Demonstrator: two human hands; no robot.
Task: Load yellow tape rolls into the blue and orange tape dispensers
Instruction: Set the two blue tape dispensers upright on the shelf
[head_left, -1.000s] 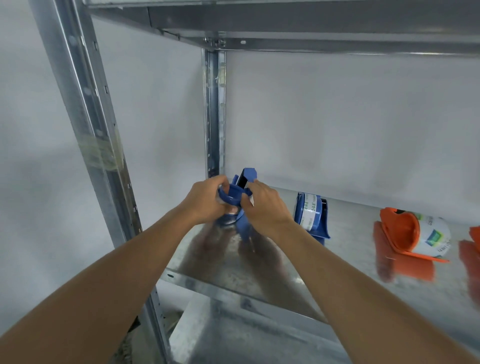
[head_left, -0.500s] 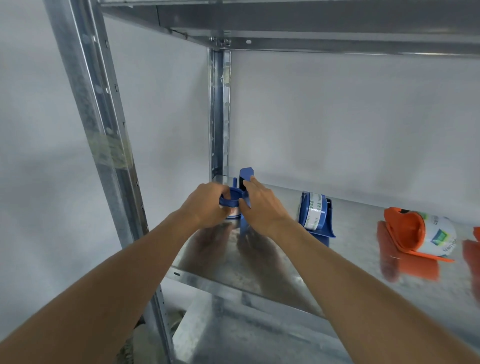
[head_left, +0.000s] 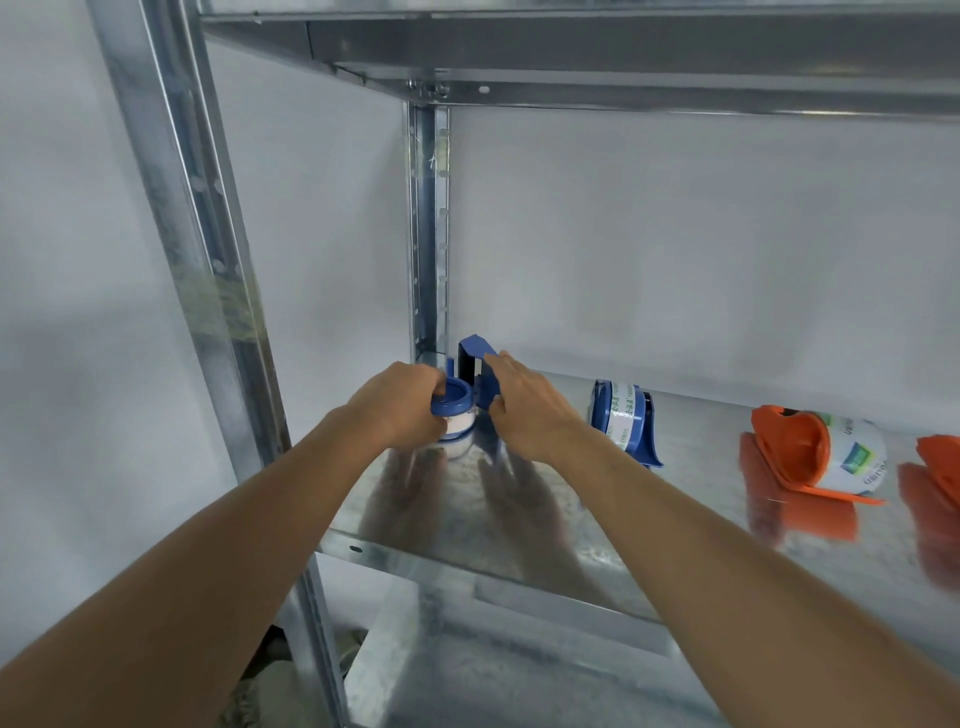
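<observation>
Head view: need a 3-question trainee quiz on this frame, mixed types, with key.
1. True or false: the left hand grips the roll end of a blue dispenser at the shelf's back left corner.
2. Which dispenser lies directly right of the one being held?
A. a second blue one with a roll in it
B. an orange one with no roll
C. a green one
3. Fill in: the orange dispenser lies on its ____, a white-labelled roll in it.

Key:
1. True.
2. A: the second blue dispenser, apart from the right hand.
3. Side.
</observation>
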